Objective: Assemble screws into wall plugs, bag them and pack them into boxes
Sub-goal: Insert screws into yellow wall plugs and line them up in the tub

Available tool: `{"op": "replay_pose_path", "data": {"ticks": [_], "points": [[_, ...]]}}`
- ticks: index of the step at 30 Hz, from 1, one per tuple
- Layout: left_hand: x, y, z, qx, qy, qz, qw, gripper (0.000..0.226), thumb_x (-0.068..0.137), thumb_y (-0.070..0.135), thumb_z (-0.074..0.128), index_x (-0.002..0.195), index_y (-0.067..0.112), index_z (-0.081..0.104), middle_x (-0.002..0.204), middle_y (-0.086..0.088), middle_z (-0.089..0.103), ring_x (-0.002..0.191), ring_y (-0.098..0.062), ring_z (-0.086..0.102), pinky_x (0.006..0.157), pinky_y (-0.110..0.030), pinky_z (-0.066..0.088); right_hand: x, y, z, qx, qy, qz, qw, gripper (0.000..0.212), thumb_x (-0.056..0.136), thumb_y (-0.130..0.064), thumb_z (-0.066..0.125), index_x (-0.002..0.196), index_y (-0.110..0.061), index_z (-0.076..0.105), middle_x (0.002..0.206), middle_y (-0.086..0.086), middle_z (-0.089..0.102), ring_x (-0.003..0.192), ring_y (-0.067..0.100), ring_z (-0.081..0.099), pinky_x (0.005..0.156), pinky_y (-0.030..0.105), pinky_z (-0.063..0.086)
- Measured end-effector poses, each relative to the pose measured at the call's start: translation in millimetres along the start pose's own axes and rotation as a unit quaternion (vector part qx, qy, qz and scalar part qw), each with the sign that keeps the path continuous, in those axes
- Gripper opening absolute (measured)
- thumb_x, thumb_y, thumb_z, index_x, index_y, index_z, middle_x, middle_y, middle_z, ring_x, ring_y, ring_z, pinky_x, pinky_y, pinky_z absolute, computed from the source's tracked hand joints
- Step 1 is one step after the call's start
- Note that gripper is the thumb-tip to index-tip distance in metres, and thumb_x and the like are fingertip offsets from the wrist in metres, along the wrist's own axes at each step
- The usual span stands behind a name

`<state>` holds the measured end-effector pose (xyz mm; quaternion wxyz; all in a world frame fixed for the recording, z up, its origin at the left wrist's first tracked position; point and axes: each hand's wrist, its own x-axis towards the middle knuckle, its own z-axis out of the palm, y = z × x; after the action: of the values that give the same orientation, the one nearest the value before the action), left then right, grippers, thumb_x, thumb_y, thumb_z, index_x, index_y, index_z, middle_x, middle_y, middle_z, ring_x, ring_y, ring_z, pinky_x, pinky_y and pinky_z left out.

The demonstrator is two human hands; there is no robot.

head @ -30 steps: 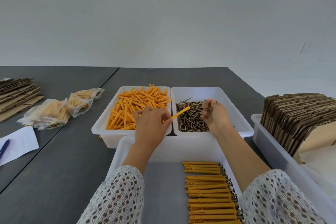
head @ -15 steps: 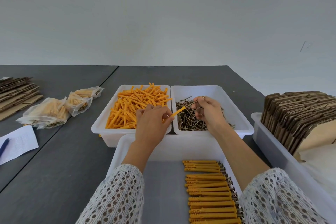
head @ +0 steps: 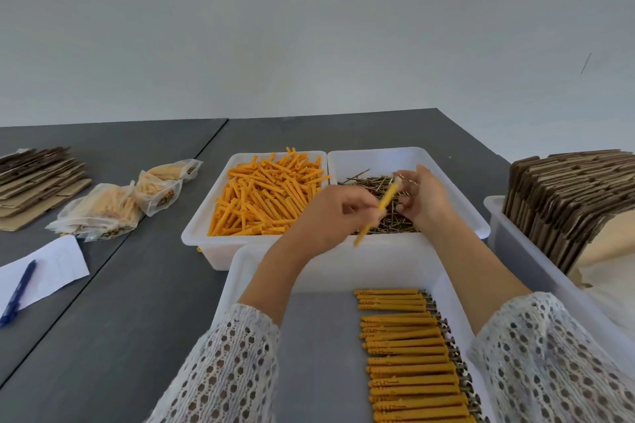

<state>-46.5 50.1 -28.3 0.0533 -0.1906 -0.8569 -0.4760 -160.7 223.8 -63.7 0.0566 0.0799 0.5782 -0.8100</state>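
Observation:
My left hand [head: 330, 218] pinches one orange wall plug [head: 377, 213], which slants up toward my right hand [head: 421, 197]. The right hand's fingers are curled at the plug's upper end over the white bin of dark screws [head: 385, 213]; whether they hold a screw is blurred. A white bin of loose orange plugs [head: 264, 196] stands left of the screw bin. In the near white tray [head: 237, 288] lies a neat column of assembled plugs with screw heads [head: 409, 357].
Several clear bags of assembled plugs [head: 117, 203] lie on the dark table at left, behind a paper sheet [head: 44, 271] with a blue pen [head: 19, 292]. Flat cardboard blanks [head: 34, 178] are stacked far left. A white bin of folded cartons [head: 567, 203] stands at right.
My left hand moved right and tilted the plug steeper, bringing it to my right hand. My right hand lifted off the screw pile and met the plug's tip.

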Motion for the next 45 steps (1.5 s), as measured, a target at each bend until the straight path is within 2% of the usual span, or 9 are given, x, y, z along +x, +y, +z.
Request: {"op": "replay_pose_path", "data": {"ticks": [3,5,10,16,20,25,33,37,45], "points": [[-3.4,17.6,23.5,0.022,-0.245,-0.069,0.967,0.004,0.096,0.024,0.064,0.096,0.024,0.068,0.088,0.003,0.075,0.075,-0.003,0.069,0.061,-0.016,0.054,1.3,-2.1,-7.9,0.101,0.033,0.04,0.994,0.032,0.101,-0.02,0.031,0.083,-0.012,0.057,0.058,-0.002,0.043,0.045,0.011,0.027,0.047,0.022,0.027],[-3.8,20.3,41.0,0.058,-0.303,-0.099,0.946,0.001,0.095,0.023,0.066,0.096,0.023,0.066,0.084,0.003,0.072,0.073,-0.006,0.069,0.06,-0.018,0.054,1.8,-2.7,-10.4,0.125,0.051,0.054,0.989,0.029,0.097,-0.011,0.029,0.082,-0.012,0.055,0.062,-0.001,0.041,0.045,0.011,0.026,0.049,0.022,0.025],[-4.3,13.5,56.7,0.264,-0.247,-0.089,0.928,0.005,0.093,0.024,0.068,0.091,0.022,0.063,0.077,0.009,0.057,0.082,-0.019,0.063,0.075,-0.034,0.054,3.3,-3.7,-8.2,0.073,0.057,0.07,0.993,0.028,0.096,-0.007,0.03,0.082,-0.014,0.053,0.062,-0.003,0.04,0.047,0.011,0.025,0.049,0.022,0.025],[-11.5,17.1,91.4,0.494,-0.241,-0.021,0.835,0.01,0.097,0.016,0.057,0.104,0.016,0.065,0.091,-0.001,0.052,0.084,-0.022,0.054,0.069,-0.034,0.039,4.3,-2.5,-7.2,0.031,0.056,0.07,0.995,0.027,0.097,-0.007,0.032,0.086,-0.013,0.056,0.062,-0.001,0.044,0.047,0.011,0.031,0.049,0.023,0.029],[-9.1,16.6,95.4,0.489,-0.236,-0.009,0.84,0.014,0.097,0.019,0.059,0.108,0.016,0.066,0.099,-0.003,0.059,0.081,-0.021,0.052,0.069,-0.033,0.038,5.6,-1.0,-6.2,0.019,0.05,0.07,0.996,0.025,0.097,-0.007,0.034,0.086,-0.012,0.056,0.064,-0.001,0.045,0.048,0.011,0.032,0.05,0.023,0.031],[-12.2,18.4,95.6,0.497,-0.223,0.0,0.839,0.006,0.096,0.015,0.059,0.099,0.018,0.063,0.081,0.001,0.044,0.077,-0.02,0.047,0.067,-0.033,0.035,6.4,-1.1,-4.9,-0.002,0.043,0.078,0.996,0.024,0.097,-0.008,0.036,0.086,-0.013,0.057,0.064,0.0,0.047,0.048,0.011,0.034,0.05,0.024,0.034],[-15.5,11.9,91.5,0.376,-0.261,-0.044,0.888,0.017,0.095,0.007,0.054,0.105,0.009,0.068,0.109,-0.01,0.063,0.094,-0.028,0.062,0.081,-0.039,0.054,4.6,-0.8,-3.3,-0.011,0.039,0.078,0.996,0.022,0.098,-0.009,0.039,0.086,-0.012,0.057,0.064,0.0,0.048,0.049,0.012,0.035,0.048,0.024,0.035],[-14.8,6.0,89.5,0.322,-0.281,-0.067,0.902,0.015,0.092,0.009,0.062,0.105,0.012,0.069,0.11,-0.007,0.066,0.099,-0.027,0.061,0.086,-0.041,0.054,3.5,-1.4,-2.4,-0.011,0.039,0.076,0.996,0.023,0.098,-0.009,0.039,0.085,-0.012,0.057,0.064,0.0,0.048,0.049,0.011,0.035,0.049,0.024,0.035],[-11.8,-6.8,89.0,0.28,-0.279,-0.055,0.917,0.013,0.088,0.011,0.068,0.098,0.019,0.069,0.084,0.011,0.052,0.081,-0.014,0.051,0.059,-0.024,0.038,3.2,-1.4,-4.1,-0.012,0.04,0.08,0.996,0.021,0.097,-0.008,0.04,0.086,-0.012,0.058,0.063,0.0,0.048,0.048,0.011,0.036,0.049,0.023,0.036]]}}
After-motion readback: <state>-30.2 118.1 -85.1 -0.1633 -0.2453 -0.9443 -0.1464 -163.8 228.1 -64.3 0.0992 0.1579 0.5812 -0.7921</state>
